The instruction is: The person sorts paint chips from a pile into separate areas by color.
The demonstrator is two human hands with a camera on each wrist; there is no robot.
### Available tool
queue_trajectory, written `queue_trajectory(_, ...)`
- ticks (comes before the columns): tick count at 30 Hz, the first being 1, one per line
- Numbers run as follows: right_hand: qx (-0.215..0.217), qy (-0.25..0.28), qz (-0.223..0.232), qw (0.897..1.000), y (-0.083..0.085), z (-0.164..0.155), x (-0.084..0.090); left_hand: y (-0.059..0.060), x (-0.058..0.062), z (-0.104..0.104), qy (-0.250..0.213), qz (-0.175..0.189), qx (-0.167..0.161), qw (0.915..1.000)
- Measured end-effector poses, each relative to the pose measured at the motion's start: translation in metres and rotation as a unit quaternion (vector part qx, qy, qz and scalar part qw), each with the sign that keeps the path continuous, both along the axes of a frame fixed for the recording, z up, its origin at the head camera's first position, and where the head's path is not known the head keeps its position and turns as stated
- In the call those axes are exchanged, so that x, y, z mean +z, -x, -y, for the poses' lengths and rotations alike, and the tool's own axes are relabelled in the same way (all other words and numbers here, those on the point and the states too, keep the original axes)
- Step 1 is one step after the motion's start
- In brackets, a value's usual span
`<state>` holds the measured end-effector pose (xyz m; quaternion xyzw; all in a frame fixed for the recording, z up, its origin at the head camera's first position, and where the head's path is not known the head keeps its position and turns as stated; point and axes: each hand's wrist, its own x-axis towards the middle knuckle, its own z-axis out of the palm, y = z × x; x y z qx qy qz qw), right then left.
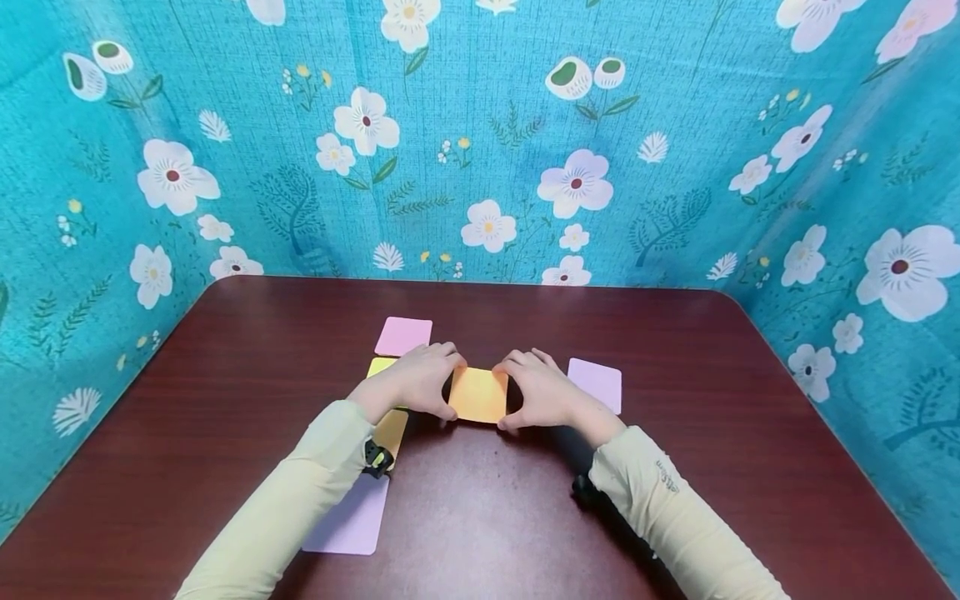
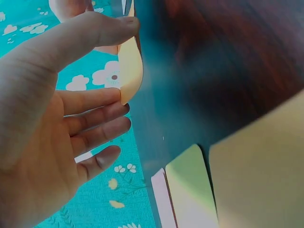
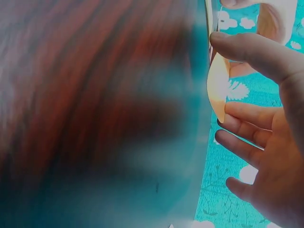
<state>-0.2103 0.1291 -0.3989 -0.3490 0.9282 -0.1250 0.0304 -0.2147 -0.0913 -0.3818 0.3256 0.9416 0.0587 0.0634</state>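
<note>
Both hands hold one orange square card (image 1: pixel 478 395) between them, above the middle of the table. My left hand (image 1: pixel 422 377) pinches its left side, thumb at the near corner and fingertips at the far one. On the opposite side my right hand (image 1: pixel 543 390) does the same. Seen from the left wrist, the card (image 2: pixel 130 71) bows slightly between thumb and index finger, while the other fingers spread loosely. The right wrist view has the same curve in the card (image 3: pixel 218 88).
Left of the hands runs a column of cards: pink (image 1: pixel 403 336), yellow (image 1: pixel 380 366), orange (image 1: pixel 391 435) and lilac (image 1: pixel 351 521), partly covered by the left arm. A lilac card (image 1: pixel 596 384) lies beyond the right wrist. Floral cloth (image 1: pixel 480 150) hangs behind the dark table (image 1: pixel 480 508).
</note>
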Motion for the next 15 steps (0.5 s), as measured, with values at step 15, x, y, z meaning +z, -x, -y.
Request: queue_trajectory(15, 0.017, 0.007, -0.012, 1.0, -0.015, 0.029, -0.001, -0.024, -0.002, 0.034, -0.025, -0.009, 0.002, 0.9996)
